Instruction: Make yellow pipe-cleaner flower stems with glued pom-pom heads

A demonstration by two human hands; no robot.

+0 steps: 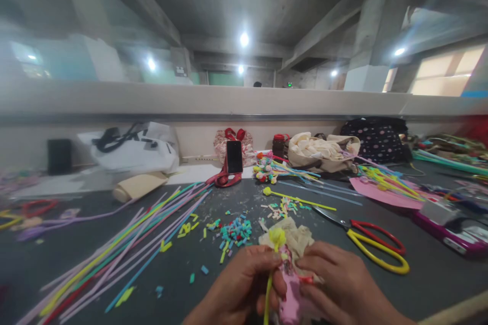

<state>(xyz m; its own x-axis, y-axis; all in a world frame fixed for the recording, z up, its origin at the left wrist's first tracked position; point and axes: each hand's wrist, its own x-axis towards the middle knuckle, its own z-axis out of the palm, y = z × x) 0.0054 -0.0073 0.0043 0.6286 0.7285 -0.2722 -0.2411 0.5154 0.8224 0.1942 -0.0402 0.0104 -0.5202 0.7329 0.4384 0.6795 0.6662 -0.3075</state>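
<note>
Both hands meet at the bottom centre over a dark table (pixel 419 269). My left hand (pixel 236 287) is closed, pinching a yellow straw (pixel 268 292) topped with a yellow pompom (pixel 277 237). Closed as well, my right hand (pixel 339 284) grips a small pink piece (pixel 292 299) pressed against the straw. A crumpled beige cloth (pixel 295 236) lies just behind the hands.
Long coloured straws (pixel 125 249) fan across the left. Cut straw bits (pixel 232 231) litter the middle. Red-and-yellow scissors (pixel 375 246) lie at right. A phone on a red stand (pixel 234 160), bags (pixel 324 152), more straws (pixel 385 177) and a pink case (pixel 453 231) sit beyond.
</note>
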